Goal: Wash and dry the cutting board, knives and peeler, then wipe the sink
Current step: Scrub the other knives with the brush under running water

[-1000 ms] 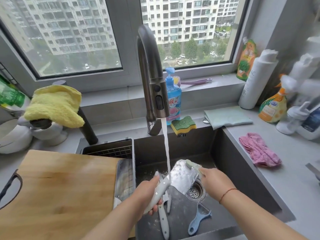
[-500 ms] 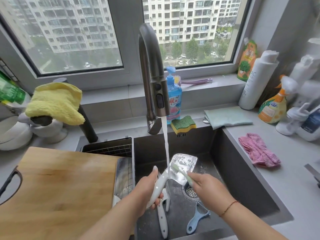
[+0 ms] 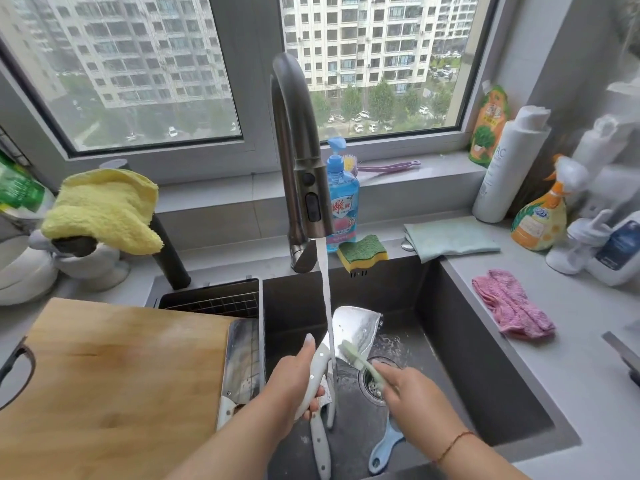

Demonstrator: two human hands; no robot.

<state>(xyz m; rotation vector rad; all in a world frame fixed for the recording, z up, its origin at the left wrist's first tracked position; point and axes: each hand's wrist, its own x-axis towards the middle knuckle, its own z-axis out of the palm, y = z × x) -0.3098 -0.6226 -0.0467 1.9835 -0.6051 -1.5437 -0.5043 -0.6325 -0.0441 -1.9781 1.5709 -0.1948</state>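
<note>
So the dark sink [image 3: 485,358] has the most going on: water runs from the faucet [image 3: 298,161] straight down onto a cleaver [image 3: 353,332] held over the drain [image 3: 375,382]. The left hand [image 3: 294,382] is wrapped tight around the cleaver's white handle, blade pointing toward 1 o'clock. The right hand [image 3: 408,389] is pinched closed on a pale green brush [image 3: 360,362], with its head against the blade just beside the stream. On the sink floor at 6 o'clock from the cleaver lies a second knife [image 3: 320,448] with a white handle, and a blue peeler [image 3: 382,452] sits just to its right, at about 5 o'clock from the drain. A wire basket [image 3: 221,299] sits in the sink's left end at 9 o'clock, and a third knife [image 3: 239,368], another wide blade, rests flat on it beside the wooden cutting board [image 3: 114,386], which covers the surface on the left. So that's three knives, one peeler, one board. Cloths: four total, a yellow one [image 3: 104,209] draped at 10 o'clock, a pale green one [image 3: 450,239] folded behind the sink's right corner, and a pink one [image 3: 512,310] at 3 o'clock, plus one sponge [image 3: 362,252] on the back rim next to the blue soap bottle [image 3: 341,202].
</note>
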